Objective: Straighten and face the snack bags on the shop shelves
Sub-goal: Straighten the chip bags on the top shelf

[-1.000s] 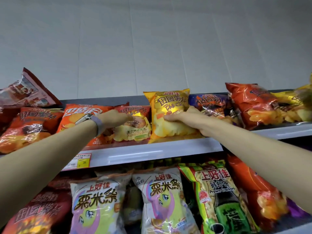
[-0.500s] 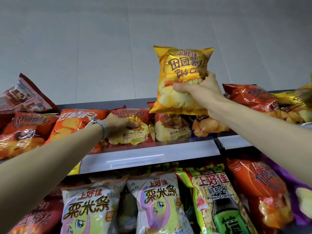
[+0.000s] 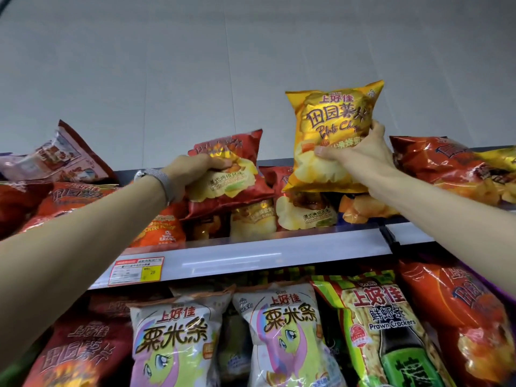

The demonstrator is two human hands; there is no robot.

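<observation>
The person reached up to the top shelf (image 3: 279, 254) with both arms. The right hand (image 3: 360, 156) gripped a yellow bag (image 3: 329, 127) of potato chips at its lower right side, thumb across the front and fingers curled behind. It held the bag upright in the air above the shelf, printed face outward. The left hand (image 3: 192, 171), with a grey wristband (image 3: 156, 178) at the wrist, clutched a red bag (image 3: 234, 177) by its upper left part, fingers curled over the front. That bag was tilted and raised over the bags beneath it, though I could not tell whether its lower edge touched them. Under the two held bags, another red packet (image 3: 304, 210) sat near the shelf's front edge. Toward the right end an orange-red bag (image 3: 435, 166) lay slumped, and toward the left end a pale pink bag (image 3: 55, 160) leaned crookedly on top of others. A price label (image 3: 136, 270) was stuck on the front edge below the left forearm. On the lower shelf, two white corn-stick bags (image 3: 176, 336) stood side by side facing out, with a green prawn-cracker bag (image 3: 382, 331) just to their right. A plain grey wall (image 3: 223, 79) rose behind it all.
</observation>
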